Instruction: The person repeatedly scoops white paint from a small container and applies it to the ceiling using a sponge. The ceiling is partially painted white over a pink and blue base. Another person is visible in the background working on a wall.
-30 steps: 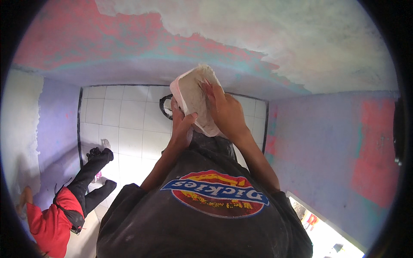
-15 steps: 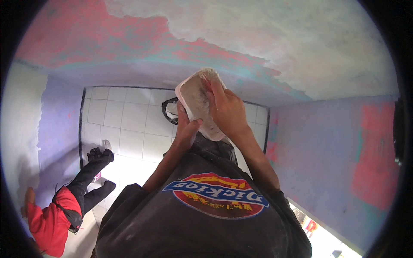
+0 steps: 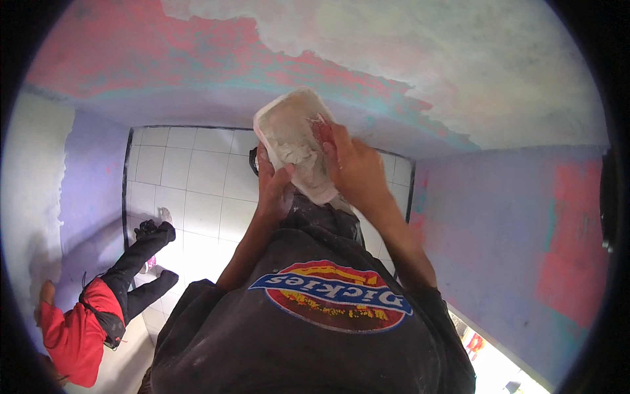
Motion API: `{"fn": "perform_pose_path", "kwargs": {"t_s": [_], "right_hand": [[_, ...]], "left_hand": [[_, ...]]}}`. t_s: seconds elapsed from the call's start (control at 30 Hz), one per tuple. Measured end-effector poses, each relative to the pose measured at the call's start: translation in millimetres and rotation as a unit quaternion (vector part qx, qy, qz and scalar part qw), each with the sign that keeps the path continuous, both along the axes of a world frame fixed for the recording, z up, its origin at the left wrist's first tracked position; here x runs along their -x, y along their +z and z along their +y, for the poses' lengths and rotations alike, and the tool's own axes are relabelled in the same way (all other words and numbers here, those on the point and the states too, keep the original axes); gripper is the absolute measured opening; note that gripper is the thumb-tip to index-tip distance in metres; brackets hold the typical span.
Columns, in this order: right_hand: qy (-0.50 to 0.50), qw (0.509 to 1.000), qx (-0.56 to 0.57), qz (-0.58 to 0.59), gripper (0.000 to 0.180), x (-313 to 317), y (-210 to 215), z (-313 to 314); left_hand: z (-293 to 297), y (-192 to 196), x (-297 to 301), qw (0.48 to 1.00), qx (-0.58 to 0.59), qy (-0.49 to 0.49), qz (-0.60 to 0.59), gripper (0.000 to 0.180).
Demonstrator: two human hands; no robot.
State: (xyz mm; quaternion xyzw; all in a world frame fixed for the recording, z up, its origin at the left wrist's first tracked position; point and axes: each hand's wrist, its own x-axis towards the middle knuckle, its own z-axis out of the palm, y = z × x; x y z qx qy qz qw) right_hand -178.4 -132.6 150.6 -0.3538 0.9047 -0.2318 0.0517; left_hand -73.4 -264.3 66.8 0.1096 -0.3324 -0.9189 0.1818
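My left hand [image 3: 274,187] grips the near left side of a shallow white rectangular tray [image 3: 264,120], its thumb over the rim. Inside lies a soft pale heap of wall putty [image 3: 298,155], with more smeared over the bottom. My right hand [image 3: 357,172] is closed around a small red scraper [image 3: 321,130], which reaches into the tray at its right side. Part of the scraper is hidden by my fingers, and its edge is coated with putty.
Ahead stands a wall [image 3: 459,65] with pale coating over red and turquoise paint. A black-rimmed container [image 3: 253,161] sits on the white tiled floor [image 3: 203,174], partly behind the tray. At lower left, a person in a red top [image 3: 75,331] is near the left wall.
The tray has shifted slightly up and left, and its inside shows more fully. My right hand has moved right and down with the scraper; a putty heap now shows beside my left thumb.
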Motion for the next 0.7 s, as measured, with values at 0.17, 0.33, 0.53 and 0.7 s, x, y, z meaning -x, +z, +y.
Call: {"fn": "perform_pose_path", "kwargs": {"t_s": [0.17,0.33,0.53,0.7], "right_hand": [[-0.088,0.989,0.084,-0.080,0.033,-23,-48,6],[-0.145,0.972,0.170,-0.075,0.024,-13,-40,27],[-0.067,0.993,0.078,-0.058,0.025,-25,-6,44],[-0.054,0.989,0.136,-0.005,0.026,-25,12,48]], "left_hand": [[19,-29,7,0.995,0.023,-0.016,-0.093,0.085],[32,-36,1,0.984,-0.087,-0.096,-0.119,0.089],[26,-36,4,0.973,-0.095,-0.205,-0.054,0.094],[27,-28,7,0.970,-0.086,-0.220,-0.050,0.097]]}}
